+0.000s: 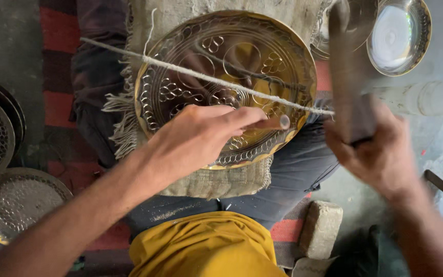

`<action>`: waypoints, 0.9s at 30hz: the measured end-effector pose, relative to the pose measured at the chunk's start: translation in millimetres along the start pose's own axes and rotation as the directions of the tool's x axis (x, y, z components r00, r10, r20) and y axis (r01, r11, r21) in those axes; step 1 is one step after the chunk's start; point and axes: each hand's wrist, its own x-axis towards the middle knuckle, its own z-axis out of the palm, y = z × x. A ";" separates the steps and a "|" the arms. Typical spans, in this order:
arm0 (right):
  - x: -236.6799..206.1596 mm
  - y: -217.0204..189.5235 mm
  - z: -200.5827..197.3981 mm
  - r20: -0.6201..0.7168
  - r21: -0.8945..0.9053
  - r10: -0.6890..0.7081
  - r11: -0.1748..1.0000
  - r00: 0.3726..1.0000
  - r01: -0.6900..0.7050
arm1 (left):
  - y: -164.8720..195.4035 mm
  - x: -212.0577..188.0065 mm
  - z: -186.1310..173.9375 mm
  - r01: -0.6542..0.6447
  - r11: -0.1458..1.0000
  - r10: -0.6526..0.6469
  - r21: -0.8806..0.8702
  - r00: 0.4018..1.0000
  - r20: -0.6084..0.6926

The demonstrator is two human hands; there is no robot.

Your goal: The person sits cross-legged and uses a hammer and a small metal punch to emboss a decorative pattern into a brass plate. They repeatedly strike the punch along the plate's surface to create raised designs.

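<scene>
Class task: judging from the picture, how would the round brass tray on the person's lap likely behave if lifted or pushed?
The tray looks like thin sheet metal, so probably stiff yet light. Its polished surface may feel slippery. The cord stretched across it and the cloth underneath would likely resist sliding.

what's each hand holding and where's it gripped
The left hand pinches a thin metal punch along its shaft, tip on the brass plate. The right hand grips a blurred hammer by its lower handle.

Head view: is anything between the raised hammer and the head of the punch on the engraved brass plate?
Nothing visible blocks it. The blurred hammer in the right hand is up right of the slim metal punch; the taut white cord crosses the round brass plate just behind.
</scene>
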 end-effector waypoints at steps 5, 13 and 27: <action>39.5 -23.5 -36.9 -0.016 -0.021 -0.101 0.995 0.995 0.100 | 9.1 -19.2 14.5 -0.002 0.996 -0.029 -0.094 0.943 -0.332; 86.8 -71.5 -54.3 0.374 -0.446 -0.236 0.802 0.897 0.397 | 28.2 -33.7 38.8 0.123 0.957 -0.259 -0.264 0.774 -0.577; 102.4 -110.2 -67.8 0.506 -0.582 -0.259 0.602 0.823 0.547 | 37.1 -27.5 48.4 0.190 0.896 -0.426 -0.402 0.630 -0.650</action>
